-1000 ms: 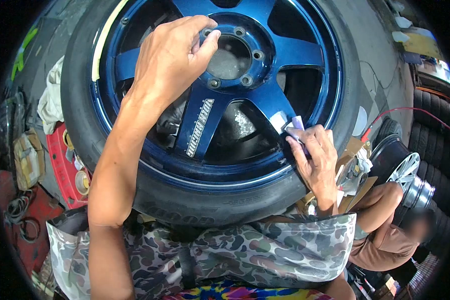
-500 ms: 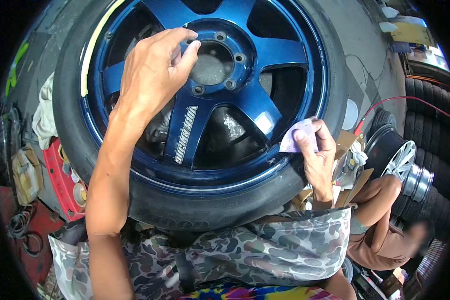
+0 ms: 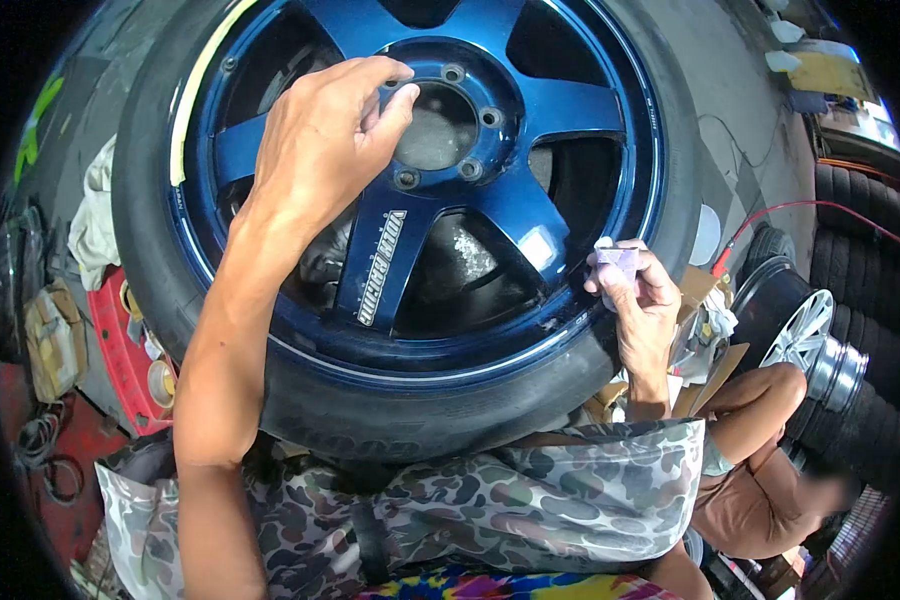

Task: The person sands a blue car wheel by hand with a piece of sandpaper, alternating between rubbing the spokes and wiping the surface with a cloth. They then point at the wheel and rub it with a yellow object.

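A blue spoked wheel rim (image 3: 570, 105) with a black tyre (image 3: 410, 410) around it lies face up in front of me. My left hand (image 3: 335, 135) is over the rim beside the centre hole. Its fingers are bent, with a gap between thumb and forefinger and nothing visible in it. Pinched in my right hand (image 3: 645, 300), at the rim's lower right edge, is a folded piece of purple sandpaper (image 3: 618, 262). Yellow masking tape (image 3: 192, 115) follows the rim's left edge. White lettering (image 3: 382, 268) marks one spoke.
A red tray (image 3: 130, 345) with tape rolls stands at left, near a white cloth (image 3: 95, 220). On the right are a loose silver-spoked wheel (image 3: 802, 325), stacked tyres (image 3: 855, 250) and a red hose (image 3: 770, 210). Another person (image 3: 760, 480) crouches at lower right.
The sandpaper, spread out before, is now folded small in my right hand's fingers. The wheel appears slightly further right and down in view. My left hand keeps its place on it.
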A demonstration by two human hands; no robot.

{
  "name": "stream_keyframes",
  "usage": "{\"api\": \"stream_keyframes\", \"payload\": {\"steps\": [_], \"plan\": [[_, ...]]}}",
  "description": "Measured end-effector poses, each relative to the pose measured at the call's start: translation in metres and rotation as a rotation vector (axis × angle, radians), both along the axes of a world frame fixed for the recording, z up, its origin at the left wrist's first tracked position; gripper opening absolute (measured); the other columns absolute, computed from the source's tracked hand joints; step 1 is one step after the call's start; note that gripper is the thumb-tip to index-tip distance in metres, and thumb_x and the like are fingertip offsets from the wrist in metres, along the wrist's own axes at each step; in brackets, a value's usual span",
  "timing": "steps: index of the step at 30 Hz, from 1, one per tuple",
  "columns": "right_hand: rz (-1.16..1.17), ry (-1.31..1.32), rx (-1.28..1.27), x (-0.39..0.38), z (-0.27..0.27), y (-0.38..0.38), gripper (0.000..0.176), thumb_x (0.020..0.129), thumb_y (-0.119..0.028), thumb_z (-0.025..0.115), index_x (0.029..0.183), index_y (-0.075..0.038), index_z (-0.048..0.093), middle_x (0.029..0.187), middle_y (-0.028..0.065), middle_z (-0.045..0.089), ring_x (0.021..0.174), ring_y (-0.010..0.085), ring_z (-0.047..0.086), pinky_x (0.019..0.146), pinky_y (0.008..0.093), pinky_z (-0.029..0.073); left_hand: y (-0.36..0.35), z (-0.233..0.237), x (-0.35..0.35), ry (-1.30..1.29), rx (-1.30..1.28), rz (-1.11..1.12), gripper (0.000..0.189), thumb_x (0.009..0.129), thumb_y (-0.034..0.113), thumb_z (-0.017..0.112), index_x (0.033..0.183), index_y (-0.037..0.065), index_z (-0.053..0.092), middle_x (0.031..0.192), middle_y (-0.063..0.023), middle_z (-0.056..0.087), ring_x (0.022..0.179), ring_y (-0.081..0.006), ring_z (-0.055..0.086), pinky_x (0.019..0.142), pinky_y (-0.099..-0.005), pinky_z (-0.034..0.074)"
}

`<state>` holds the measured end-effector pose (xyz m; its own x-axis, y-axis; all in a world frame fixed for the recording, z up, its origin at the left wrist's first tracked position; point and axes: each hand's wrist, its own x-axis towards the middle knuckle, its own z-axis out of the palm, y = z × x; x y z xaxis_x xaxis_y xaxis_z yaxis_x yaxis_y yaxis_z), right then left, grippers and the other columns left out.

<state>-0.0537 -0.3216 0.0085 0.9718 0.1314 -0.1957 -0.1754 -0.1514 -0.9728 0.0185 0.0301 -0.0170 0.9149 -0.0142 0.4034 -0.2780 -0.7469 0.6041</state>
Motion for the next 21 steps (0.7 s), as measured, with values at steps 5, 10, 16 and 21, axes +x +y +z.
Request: {"api": "stream_keyframes", "payload": {"steps": [5, 10, 16, 21], "plan": [[-0.021, -0.026, -0.048, -0.002, 0.0, 0.009, 0.019, 0.101, 0.003, 0.075, 0.119, 0.004, 0.071, 0.113, 0.0088, 0.074, 0.098, 0.015, 0.072, 0.087, 0.0294, 0.059, 0.002, -0.004, 0.0, -0.063, -0.015, -0.011, 0.021, 0.098, 0.017, 0.077, 0.116, 0.007, 0.081, 0.072, -0.0082, 0.064, 0.06, -0.019, 0.057, 0.06, -0.0342, 0.047], [-0.001, 0.035, -0.127, -0.001, -0.002, 0.009, 0.02, 0.1, -0.002, 0.078, 0.119, 0.003, 0.075, 0.111, 0.0076, 0.079, 0.101, 0.0115, 0.072, 0.092, 0.0258, 0.057, 0.002, -0.003, 0.0, -0.047, -0.022, -0.013, 0.021, 0.098, 0.017, 0.077, 0.116, 0.007, 0.081, 0.072, -0.0088, 0.065, 0.059, -0.0192, 0.057, 0.06, -0.0343, 0.048], [0.071, -0.105, -0.469, 0.003, 0.002, 0.029, 0.014, 0.098, -0.01, 0.082, 0.104, 0.001, 0.079, 0.087, 0.0013, 0.069, 0.079, 0.0086, 0.059, 0.073, 0.0254, 0.046, 0.001, -0.004, 0.001, -0.07, 0.002, -0.015, 0.021, 0.098, 0.017, 0.077, 0.116, 0.007, 0.081, 0.071, -0.0087, 0.064, 0.058, -0.019, 0.056, 0.059, -0.0342, 0.047], [0.103, -0.244, -0.66, 0.006, 0.005, 0.046, 0.02, 0.094, -0.014, 0.084, 0.098, 0.004, 0.077, 0.085, 0.0115, 0.069, 0.076, 0.02, 0.065, 0.072, 0.0325, 0.051, 0.0, -0.004, 0.001, -0.072, 0.005, -0.02, 0.021, 0.098, 0.017, 0.077, 0.116, 0.006, 0.081, 0.069, -0.0083, 0.063, 0.057, -0.0185, 0.055, 0.058, -0.034, 0.046]]}}
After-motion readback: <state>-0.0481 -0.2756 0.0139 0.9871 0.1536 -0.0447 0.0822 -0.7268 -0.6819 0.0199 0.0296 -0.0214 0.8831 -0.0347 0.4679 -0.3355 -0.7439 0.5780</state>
